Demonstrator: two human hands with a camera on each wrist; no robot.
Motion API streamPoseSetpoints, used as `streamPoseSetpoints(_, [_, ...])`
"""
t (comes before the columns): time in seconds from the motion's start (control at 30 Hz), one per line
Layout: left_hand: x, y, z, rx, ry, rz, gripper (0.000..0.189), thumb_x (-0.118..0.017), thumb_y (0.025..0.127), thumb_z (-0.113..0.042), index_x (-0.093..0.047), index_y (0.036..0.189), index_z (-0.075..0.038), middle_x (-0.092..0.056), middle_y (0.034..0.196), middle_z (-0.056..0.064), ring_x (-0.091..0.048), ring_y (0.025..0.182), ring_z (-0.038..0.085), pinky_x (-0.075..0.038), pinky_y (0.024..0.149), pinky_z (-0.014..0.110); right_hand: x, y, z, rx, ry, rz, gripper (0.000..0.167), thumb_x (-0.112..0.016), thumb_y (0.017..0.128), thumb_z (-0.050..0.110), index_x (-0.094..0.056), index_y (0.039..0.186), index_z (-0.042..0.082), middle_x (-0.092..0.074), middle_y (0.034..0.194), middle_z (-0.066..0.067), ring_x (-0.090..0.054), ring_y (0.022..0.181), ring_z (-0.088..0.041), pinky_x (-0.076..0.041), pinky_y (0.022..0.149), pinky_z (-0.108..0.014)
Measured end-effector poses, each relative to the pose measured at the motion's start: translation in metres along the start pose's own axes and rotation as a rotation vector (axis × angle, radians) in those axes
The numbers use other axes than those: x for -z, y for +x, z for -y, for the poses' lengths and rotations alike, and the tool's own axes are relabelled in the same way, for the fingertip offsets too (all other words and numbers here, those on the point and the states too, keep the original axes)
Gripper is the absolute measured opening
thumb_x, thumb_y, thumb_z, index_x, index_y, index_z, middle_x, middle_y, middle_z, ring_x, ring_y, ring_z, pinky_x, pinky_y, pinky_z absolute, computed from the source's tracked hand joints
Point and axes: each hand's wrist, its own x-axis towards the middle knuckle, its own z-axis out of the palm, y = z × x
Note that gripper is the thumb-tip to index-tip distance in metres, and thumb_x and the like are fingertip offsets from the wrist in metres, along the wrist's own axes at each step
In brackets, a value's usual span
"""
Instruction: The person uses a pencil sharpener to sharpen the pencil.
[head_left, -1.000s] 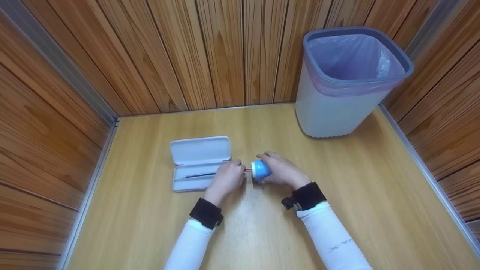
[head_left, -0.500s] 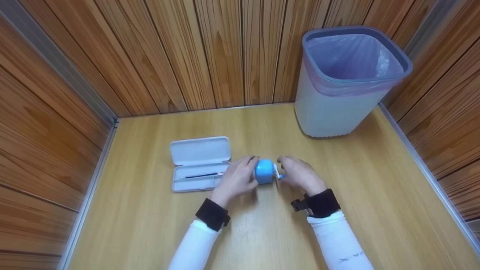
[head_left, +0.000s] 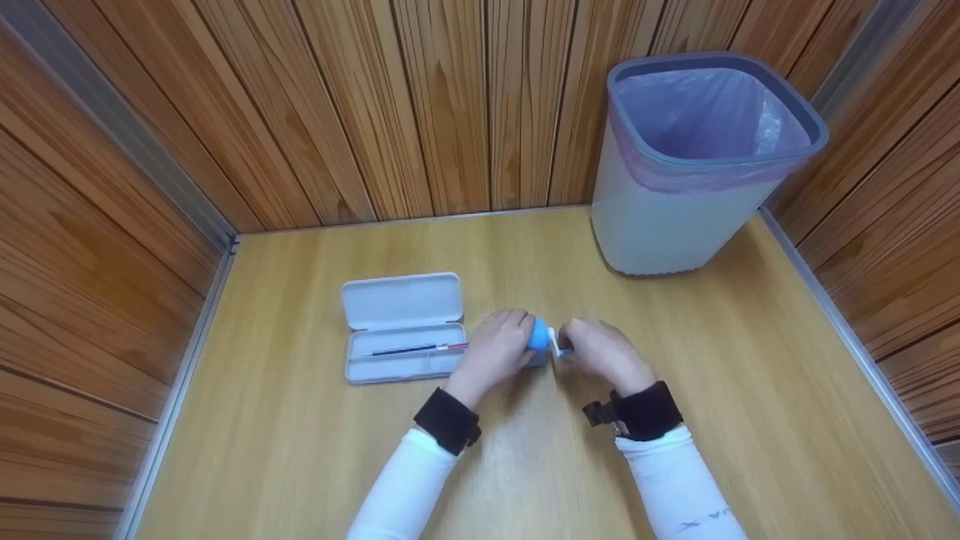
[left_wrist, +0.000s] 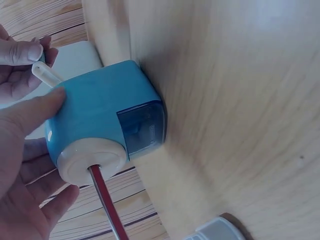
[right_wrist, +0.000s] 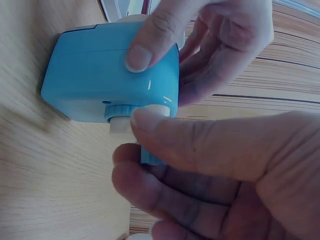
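A blue crank pencil sharpener [left_wrist: 100,95] stands on the table, its dark see-through shavings drawer [left_wrist: 143,129] low on one side. My left hand [head_left: 493,349] grips its body, thumb on one face and fingers round the other side. From the hole in its white front disc sticks a red pencil [left_wrist: 107,200]. On the opposite side, my right hand [head_left: 606,356] pinches the blue knob [right_wrist: 150,156] of the white crank [left_wrist: 47,75] between thumb and fingers. Left of the hands, an open white pencil case [head_left: 401,300] holds a dark pencil [head_left: 401,351].
A light-coloured waste bin [head_left: 667,225] with a grey rim and a pinkish liner stands at the back right corner. Wood-plank walls [head_left: 442,112] close off the back and both sides of the wooden table [head_left: 300,450].
My left hand has gone from the red pencil to the sharpener's body. The right hand has let go of the body and taken the crank knob. The sharpener has turned slightly and shifted right.
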Motion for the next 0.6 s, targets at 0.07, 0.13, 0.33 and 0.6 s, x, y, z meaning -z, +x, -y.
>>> streamPoseSetpoints(0.07, [0.0008,0.0017,-0.0018,0.013,0.007,0.011,0.038,-0.074,0.087,-0.028,-0.065,0.116,-0.005,-0.064,0.106,0.007,-0.06,0.098,0.021,-0.05,0.091,0.035,-0.0005,-0.0001,-0.0011,0.01,-0.007,-0.003,0.007,-0.073,0.085,0.003,-0.075,0.091,0.006,-0.062,0.071,0.0,-0.054,0.062,-0.019,-0.048,0.058,-0.032])
streamPoseSetpoints(0.13, [0.0011,0.0035,-0.0036,0.009,0.028,0.015,0.038,-0.074,0.088,-0.029,-0.066,0.115,-0.004,-0.064,0.104,0.007,-0.061,0.096,0.021,-0.05,0.089,0.034,-0.0012,-0.0002,-0.0029,0.033,-0.024,-0.015,0.006,-0.071,0.084,0.002,-0.074,0.087,0.006,-0.06,0.069,0.0,-0.053,0.061,-0.018,-0.047,0.057,-0.032])
streamPoseSetpoints(0.33, [0.0014,0.0077,-0.0072,0.012,0.075,0.025,0.038,-0.073,0.088,-0.033,-0.068,0.112,-0.004,-0.066,0.1,0.006,-0.062,0.091,0.021,-0.052,0.083,0.032,-0.0027,-0.001,-0.0052,0.068,-0.033,-0.034,0.007,-0.07,0.081,0.0,-0.073,0.082,0.005,-0.057,0.066,0.001,-0.05,0.058,-0.017,-0.044,0.055,-0.031])
streamPoseSetpoints(0.6, [0.0011,0.0086,-0.0084,0.051,0.098,0.017,0.033,-0.074,0.086,-0.032,-0.07,0.106,-0.006,-0.067,0.093,0.004,-0.063,0.085,0.02,-0.054,0.074,0.032,-0.0053,-0.0017,-0.0033,0.012,-0.019,0.021,0.005,-0.071,0.084,0.003,-0.074,0.088,0.004,-0.056,0.067,-0.001,-0.051,0.059,-0.018,-0.042,0.053,-0.031])
